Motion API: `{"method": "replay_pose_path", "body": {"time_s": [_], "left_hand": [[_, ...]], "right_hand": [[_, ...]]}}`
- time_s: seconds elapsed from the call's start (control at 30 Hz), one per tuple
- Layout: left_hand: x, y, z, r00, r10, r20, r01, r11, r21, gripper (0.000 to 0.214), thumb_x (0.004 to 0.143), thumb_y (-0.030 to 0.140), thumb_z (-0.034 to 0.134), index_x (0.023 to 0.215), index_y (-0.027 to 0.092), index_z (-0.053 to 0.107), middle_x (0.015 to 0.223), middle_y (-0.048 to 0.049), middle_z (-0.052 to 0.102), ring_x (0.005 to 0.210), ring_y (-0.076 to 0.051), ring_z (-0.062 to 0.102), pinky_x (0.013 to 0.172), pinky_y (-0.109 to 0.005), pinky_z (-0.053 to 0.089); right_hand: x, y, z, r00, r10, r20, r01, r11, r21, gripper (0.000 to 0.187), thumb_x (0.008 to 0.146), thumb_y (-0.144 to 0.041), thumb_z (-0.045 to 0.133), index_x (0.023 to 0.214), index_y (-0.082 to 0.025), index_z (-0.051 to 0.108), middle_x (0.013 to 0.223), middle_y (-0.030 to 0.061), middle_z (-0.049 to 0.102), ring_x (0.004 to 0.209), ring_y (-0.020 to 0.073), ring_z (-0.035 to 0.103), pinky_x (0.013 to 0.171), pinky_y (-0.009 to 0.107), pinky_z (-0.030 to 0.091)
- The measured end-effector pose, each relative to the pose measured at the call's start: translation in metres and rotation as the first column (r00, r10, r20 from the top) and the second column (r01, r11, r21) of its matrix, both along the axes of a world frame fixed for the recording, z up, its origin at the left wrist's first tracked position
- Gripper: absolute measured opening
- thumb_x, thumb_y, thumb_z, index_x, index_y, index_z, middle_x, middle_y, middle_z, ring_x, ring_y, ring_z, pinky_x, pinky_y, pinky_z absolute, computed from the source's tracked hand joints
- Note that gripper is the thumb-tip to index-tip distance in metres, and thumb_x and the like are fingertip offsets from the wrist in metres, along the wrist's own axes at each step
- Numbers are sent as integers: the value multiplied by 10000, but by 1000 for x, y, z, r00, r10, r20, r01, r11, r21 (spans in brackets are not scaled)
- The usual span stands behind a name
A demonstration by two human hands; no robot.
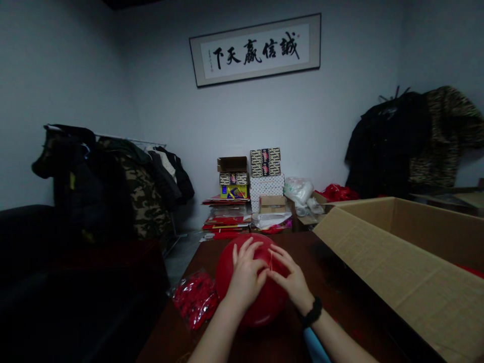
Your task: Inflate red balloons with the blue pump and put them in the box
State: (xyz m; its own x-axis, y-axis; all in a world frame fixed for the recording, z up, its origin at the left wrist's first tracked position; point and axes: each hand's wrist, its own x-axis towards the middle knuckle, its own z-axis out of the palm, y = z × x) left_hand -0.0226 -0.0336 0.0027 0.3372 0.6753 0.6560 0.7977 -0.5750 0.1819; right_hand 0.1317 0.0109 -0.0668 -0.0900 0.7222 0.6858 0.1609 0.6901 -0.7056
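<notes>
The left hand (pixel 247 269) lay over the upper left of a red ball (pixel 260 307), its thumb and forefinger tips close together beside a thin string (pixel 271 262); whether they pinched it could not be told. The right hand (pixel 293 277) arched over the ball's right side, thumb and fingertips apart, the string running between them. The ball sat on the brown table (pixel 328 307), directly in front of the person, partly covered by both hands and the left forearm.

A black band (pixel 313 311) circled the right wrist, and something light blue (pixel 314 345) showed under that forearm. Just left of the ball lay a clear bag of red things (pixel 194 298). To the right, a big open cardboard box (pixel 374 262) took up much of that side, its near wall blocking the view of the table there.

Past the table's far edge stood stacked small boxes (pixel 266 181) and a white plastic bag (pixel 298 191). Coats hung on a rack (pixel 124 138) at left; a framed scroll (pixel 257 50) hung above.
</notes>
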Motion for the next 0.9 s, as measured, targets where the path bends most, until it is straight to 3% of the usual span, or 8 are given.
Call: {"method": "replay_pose_path", "body": {"time_s": [0.1,0.2,0.4,0.63,0.9], "left_hand": [[-3,1,3,999,-30,-28,30,1000,-9,97,738,157,616,728,230,678,1321,-45,504,1320,-291,286,1051,-653,147],[-3,1,5,996,-48,-72,48,999,6,104,751,158,602,739,231,676,1349,-33,480,1341,-279,253,1070,-635,122],[-2,2,6,988,-28,-151,32,999,28,153,778,141,547,786,226,674,1378,-36,461,1358,-275,231,1077,-631,93],[1,8,10,965,-3,-262,39,990,132,137,792,201,553,750,212,683,1333,-71,522,1343,-290,277,1085,-633,6],[-6,-4,17,982,29,-187,-1,989,149,80,762,202,596,764,218,674,1305,-74,537,1323,-302,306,1079,-640,50]], "right_hand": [[2,-3,-3,992,27,119,-31,999,36,492,696,-408,709,1166,-358,572,1364,64,472,1255,276,425,1079,579,210],[4,-2,-1,970,-68,232,44,993,107,338,749,-379,661,1084,-382,618,1390,56,446,1291,289,374,1061,655,82],[5,2,11,906,-205,370,117,962,247,201,793,-327,606,984,-358,660,1402,40,435,1316,271,331,1050,662,99],[1,6,12,894,-256,367,149,944,296,123,804,-307,590,875,-335,687,1240,37,592,1253,262,413,1045,675,102],[-3,7,20,899,-252,358,122,930,348,127,777,-241,588,844,-307,672,1221,28,594,1240,256,408,1061,645,117]]}}
